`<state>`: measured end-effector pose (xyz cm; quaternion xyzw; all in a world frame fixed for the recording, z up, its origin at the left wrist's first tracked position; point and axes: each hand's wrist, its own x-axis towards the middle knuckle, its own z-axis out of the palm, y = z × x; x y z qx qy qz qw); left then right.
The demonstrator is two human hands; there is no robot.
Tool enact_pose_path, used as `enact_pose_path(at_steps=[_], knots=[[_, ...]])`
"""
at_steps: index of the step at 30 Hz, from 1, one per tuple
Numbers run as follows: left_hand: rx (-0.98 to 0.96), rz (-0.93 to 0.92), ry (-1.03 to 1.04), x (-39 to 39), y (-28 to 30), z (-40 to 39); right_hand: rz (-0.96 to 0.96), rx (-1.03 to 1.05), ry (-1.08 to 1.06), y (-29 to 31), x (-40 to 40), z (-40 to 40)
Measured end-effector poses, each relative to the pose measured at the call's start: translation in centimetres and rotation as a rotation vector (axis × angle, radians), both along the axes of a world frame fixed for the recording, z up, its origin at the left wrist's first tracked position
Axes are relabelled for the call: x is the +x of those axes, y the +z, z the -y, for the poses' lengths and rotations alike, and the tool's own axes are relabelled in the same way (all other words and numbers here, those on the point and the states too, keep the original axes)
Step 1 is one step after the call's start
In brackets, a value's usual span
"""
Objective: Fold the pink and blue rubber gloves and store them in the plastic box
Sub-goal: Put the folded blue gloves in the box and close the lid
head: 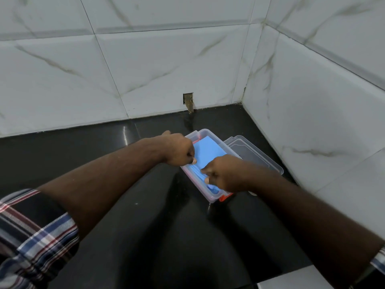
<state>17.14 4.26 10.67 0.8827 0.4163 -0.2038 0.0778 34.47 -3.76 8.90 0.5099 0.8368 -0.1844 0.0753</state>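
Observation:
A clear plastic box (205, 132) stands on the black counter, near the corner of the tiled walls. A folded blue glove (209, 152) lies flat inside it, on top. A thin pink edge (196, 140) shows beneath the blue at the box's far left wall. My left hand (180, 150) is over the box's left side, fingers curled down onto the blue glove. My right hand (223, 173) is over the near half, fingers curled, pinching the glove's bunched near end. An orange-red latch (224, 197) shows at the box's near corner.
The box's clear lid (252, 152) lies just right of the box, against it. Marble-patterned tiled walls (145, 69) close the back and right. A small broken hole (188, 101) is in the back wall. The black counter (156, 226) stretches left and toward me.

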Motion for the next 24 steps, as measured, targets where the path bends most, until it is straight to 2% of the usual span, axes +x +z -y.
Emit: enact_pose_path(at_steps=[5, 10, 13, 19, 22, 24], knots=[[0.106, 0.039, -0.010, 1.3, 0.4, 0.8, 0.054, 0.030, -0.085, 1.8, 1.9, -1.3], [0.012, 0.009, -0.034, 2.3, -0.2, 1.5, 0.219, -0.048, -0.005, 0.9, 0.9, -1.3], [-0.014, -0.010, -0.038, 2.5, -0.7, 1.7, 0.275, -0.090, -0.027, -0.1, -0.2, -1.5], [0.005, 0.026, -0.027, 2.3, -0.8, 2.0, 0.204, -0.057, -0.056, 0.3, 0.6, -1.8], [0.025, 0.156, 0.044, 1.5, -0.6, 2.2, 0.083, 0.028, -0.132, 2.5, 3.0, -2.3], [0.032, 0.245, 0.065, 1.7, -0.8, 2.6, 0.119, 0.026, -0.126, 3.3, 3.6, -2.6]])
